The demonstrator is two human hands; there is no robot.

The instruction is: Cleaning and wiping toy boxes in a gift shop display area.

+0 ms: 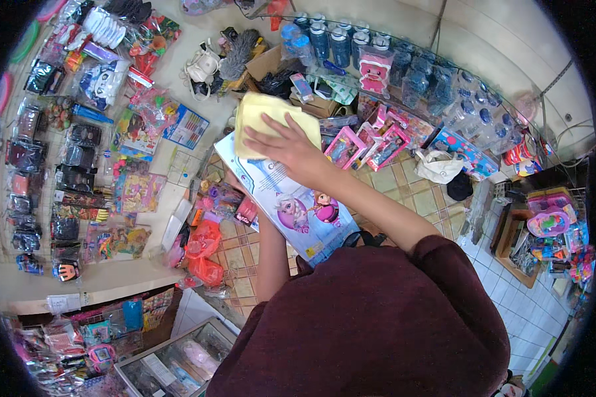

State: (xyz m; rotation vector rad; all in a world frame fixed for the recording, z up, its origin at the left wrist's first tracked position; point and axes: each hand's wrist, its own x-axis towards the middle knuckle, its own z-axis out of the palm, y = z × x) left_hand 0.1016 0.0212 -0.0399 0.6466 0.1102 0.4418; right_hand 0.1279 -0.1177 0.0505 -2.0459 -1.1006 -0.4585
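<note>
My right hand [286, 147] lies with spread fingers on a folded pale yellow cloth [297, 114], pressing it against the upper end of a flat box. The box [261, 177] is white and light blue, with printed cartoon figures in purple and pink circles. It is tilted in front of my body, its lower end close to my dark maroon shirt. My left hand [233, 180] holds the box from behind at its left edge; most of its fingers are hidden by the box, and the forearm runs up beneath it.
Packaged toys and accessories hang on a wall rack [79, 165] at left. Tumblers and bottles [341, 46] line a shelf at the back, above pink boxed dolls [344, 147]. Red plastic bags [205, 248] lie on the tiled floor [404, 178]. A glass display case [179, 357] stands lower left.
</note>
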